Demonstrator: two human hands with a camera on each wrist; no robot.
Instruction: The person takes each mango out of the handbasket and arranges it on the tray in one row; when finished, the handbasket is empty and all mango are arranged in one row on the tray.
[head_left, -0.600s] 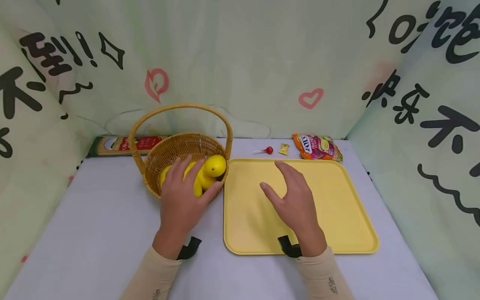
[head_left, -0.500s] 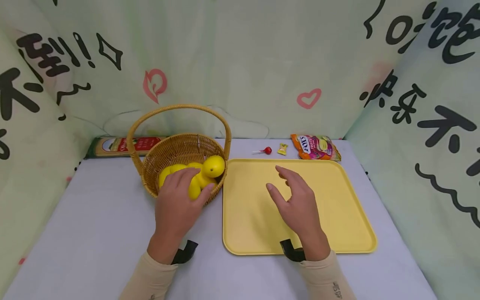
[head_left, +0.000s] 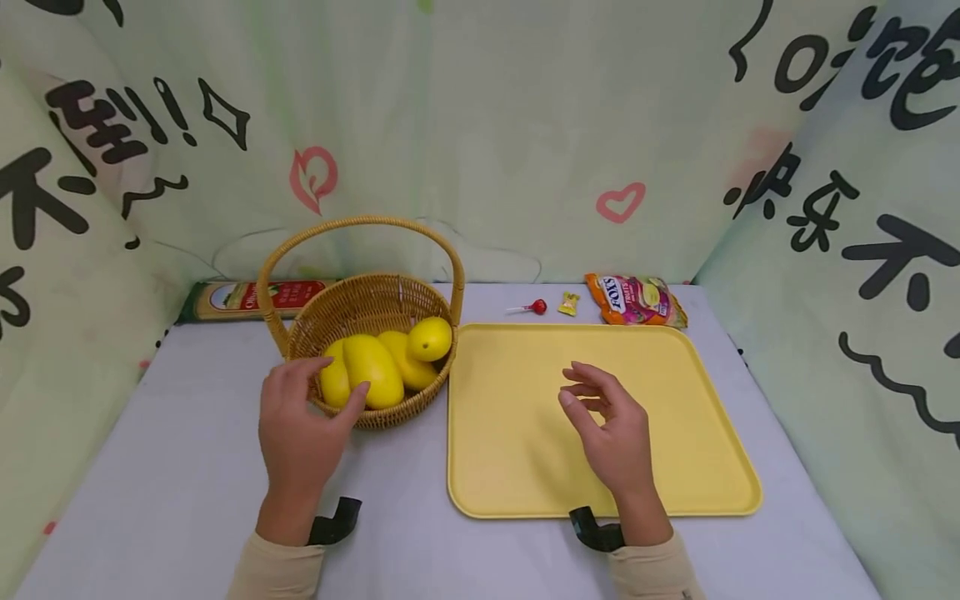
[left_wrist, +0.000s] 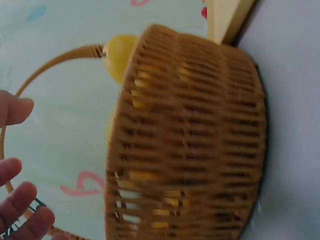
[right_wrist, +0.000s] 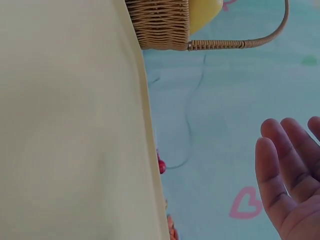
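Left hand (head_left: 303,433): grip loose and empty, thumb parted from the fingers, at the near left side of the basket (head_left: 367,296); the left wrist view shows the fingertips apart from the wicker.
Right hand (head_left: 621,437): grip slack and empty, fingers lightly bent, raised above the tray (head_left: 510,375).
Yellow fruits (head_left: 373,371): inside the basket, grouped toward its near and right sides (one rounder piece sits high by the right rim).
Basket handle (head_left: 363,222): arched upright over the basket.
Tray: yellow, flat on the surface (head_left: 187,433), just right of the basket.
Behind the tray: a red lollipop (head_left: 538,307), a small wrapped candy (head_left: 569,303) and an orange-and-pink bag (head_left: 637,300), in that order from left to right.
Back left: a long package (head_left: 225,298), partly hidden by the basket.
Wrists: a black mount (head_left: 335,522) on each, beside beige sleeves (head_left: 277,571).
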